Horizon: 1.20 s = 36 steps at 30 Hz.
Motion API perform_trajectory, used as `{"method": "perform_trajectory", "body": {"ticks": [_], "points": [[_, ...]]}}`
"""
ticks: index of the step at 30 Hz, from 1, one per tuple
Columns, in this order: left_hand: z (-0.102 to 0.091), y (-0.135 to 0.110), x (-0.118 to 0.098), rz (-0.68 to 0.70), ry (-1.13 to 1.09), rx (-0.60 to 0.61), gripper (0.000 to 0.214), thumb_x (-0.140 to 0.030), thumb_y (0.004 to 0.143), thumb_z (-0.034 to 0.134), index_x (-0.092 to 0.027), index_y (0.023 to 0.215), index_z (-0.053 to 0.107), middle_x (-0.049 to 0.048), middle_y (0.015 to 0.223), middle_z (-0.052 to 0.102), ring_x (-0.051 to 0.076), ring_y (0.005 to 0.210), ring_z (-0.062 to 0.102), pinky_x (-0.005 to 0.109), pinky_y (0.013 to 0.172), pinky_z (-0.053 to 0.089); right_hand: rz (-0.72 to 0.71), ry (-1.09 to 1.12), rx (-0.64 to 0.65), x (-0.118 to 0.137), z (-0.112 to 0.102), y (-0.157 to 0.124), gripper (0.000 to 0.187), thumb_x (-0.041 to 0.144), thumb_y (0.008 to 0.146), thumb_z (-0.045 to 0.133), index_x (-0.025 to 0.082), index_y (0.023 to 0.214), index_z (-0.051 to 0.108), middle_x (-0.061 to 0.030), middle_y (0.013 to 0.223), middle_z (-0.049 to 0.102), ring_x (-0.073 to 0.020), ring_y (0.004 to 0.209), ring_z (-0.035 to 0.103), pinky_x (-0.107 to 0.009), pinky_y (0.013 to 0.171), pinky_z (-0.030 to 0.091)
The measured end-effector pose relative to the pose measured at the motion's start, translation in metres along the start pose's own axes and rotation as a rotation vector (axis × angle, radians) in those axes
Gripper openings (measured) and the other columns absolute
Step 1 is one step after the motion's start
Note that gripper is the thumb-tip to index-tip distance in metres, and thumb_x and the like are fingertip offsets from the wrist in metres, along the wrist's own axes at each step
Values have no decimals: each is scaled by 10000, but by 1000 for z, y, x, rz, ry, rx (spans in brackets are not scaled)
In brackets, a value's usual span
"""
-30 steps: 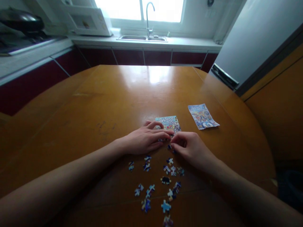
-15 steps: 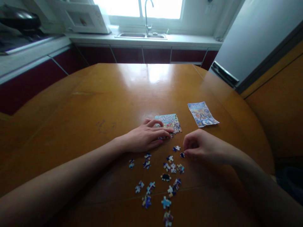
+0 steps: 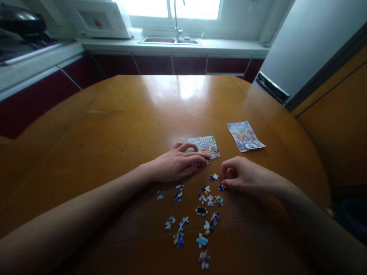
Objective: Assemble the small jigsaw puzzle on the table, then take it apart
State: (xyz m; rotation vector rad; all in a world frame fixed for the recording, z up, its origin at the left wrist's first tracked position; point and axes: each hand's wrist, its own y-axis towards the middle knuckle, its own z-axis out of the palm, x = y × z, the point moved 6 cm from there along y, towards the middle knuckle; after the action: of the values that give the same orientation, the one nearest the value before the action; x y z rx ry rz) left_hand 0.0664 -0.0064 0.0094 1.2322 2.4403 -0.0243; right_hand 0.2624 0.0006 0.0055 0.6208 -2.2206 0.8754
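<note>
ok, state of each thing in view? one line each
Left hand: fingers spread, over joined puzzle
Right hand: fingers curled, tips at blue-white piece
Joined puzzle: incomplete, partly covered
Blue-white piece: apart from puzzle; lifted or not, unclear
Remaining pieces: scattered; any joins unclear
Printed sheet: spread out, printed side up
Microwave: door appears shut
Faucet: water flow unclear

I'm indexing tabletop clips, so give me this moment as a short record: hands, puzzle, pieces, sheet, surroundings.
left hand: fingers spread, partly covering the partly joined puzzle
right hand: fingers curled, fingertips at a dark blue piece; gripped or only touched, cannot tell
loose pieces: scattered on the near side of the puzzle
printed sheet: picture up, right of the puzzle
surface: wooden table
background: sink and microwave on a counter
</note>
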Motion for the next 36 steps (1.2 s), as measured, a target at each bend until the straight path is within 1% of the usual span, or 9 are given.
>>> {"method": "perform_trajectory", "body": {"ticks": [4, 7, 12, 15, 18, 22, 26, 30, 36], "points": [[1, 0, 1, -1, 0, 0, 363, -315, 978, 538, -350, 1340, 537, -40, 1465, 547, 279, 1305, 427, 471, 1103, 273, -16, 5, -128, 1, -11, 4, 178, 312, 842, 676, 151, 767, 688, -27, 656, 658, -121, 567, 546, -228, 475, 360], [2, -1, 1, -7, 23, 12, 396, -318, 989, 521, -340, 1384, 506, -33, 1471, 541, 289, 1313, 415, 477, 1100, 274, -76, 26, -215, 5, -16, 8, 182, 301, 847, 665, 149, 755, 704, -16, 612, 633, -117, 547, 517, -237, 480, 349], [2, -1, 0, 25, 41, -9, 444, -317, 994, 512, -359, 1435, 481, -34, 1474, 537, 291, 1317, 418, 480, 1121, 264, -227, -30, -366, 12, -19, 10, 217, 197, 880, 576, 186, 953, 780, -51, 782, 748, -155, 661, 621, -270, 619, 460], [3, -1, 0, 31, 52, -18, 434, -317, 999, 506, -353, 1431, 492, -32, 1470, 542, 292, 1316, 415, 479, 1121, 265, -251, -95, -344, 13, -12, 11, 352, 140, 883, 529, 250, 1119, 766, -60, 957, 786, -189, 767, 689, -301, 703, 512], [4, -1, 1, 26, 60, -8, 430, -322, 1000, 503, -342, 1430, 495, -35, 1477, 535, 292, 1321, 404, 478, 1121, 265, -269, -141, -311, 15, -6, 11, 389, 141, 892, 523, 287, 1173, 748, -62, 1074, 775, -223, 892, 719, -333, 789, 535], [4, -1, 2, 21, 44, -8, 439, -322, 993, 514, -347, 1430, 494, -33, 1472, 540, 285, 1322, 407, 471, 1119, 270, -244, -170, -348, 17, -6, 10, 387, 151, 877, 556, 290, 1185, 745, -62, 1024, 785, -237, 888, 721, -335, 782, 546], [3, -1, 1, 19, 41, -9, 433, -320, 995, 511, -351, 1426, 498, -33, 1469, 543, 279, 1323, 408, 468, 1121, 266, -189, -136, -359, 12, -6, 14, 398, 148, 874, 536, 250, 1203, 736, -73, 1070, 775, -226, 893, 711, -331, 790, 539], [4, -1, 1, 14, 64, 17, 424, -327, 1006, 492, -334, 1429, 493, -34, 1490, 520, 279, 1330, 393, 467, 1126, 260, -157, -75, -359, 6, -5, 19, 405, 136, 858, 510, 225, 1172, 751, -72, 1063, 775, -194, 814, 696, -293, 715, 526], [4, -1, 1, 26, 63, 1, 423, -327, 1007, 489, -334, 1430, 494, -19, 1483, 529, 281, 1322, 401, 474, 1125, 264, -133, -38, -353, 3, -8, 20, 391, 158, 847, 519, 200, 1144, 769, -72, 839, 784, -159, 619, 615, -261, 562, 453]]}}
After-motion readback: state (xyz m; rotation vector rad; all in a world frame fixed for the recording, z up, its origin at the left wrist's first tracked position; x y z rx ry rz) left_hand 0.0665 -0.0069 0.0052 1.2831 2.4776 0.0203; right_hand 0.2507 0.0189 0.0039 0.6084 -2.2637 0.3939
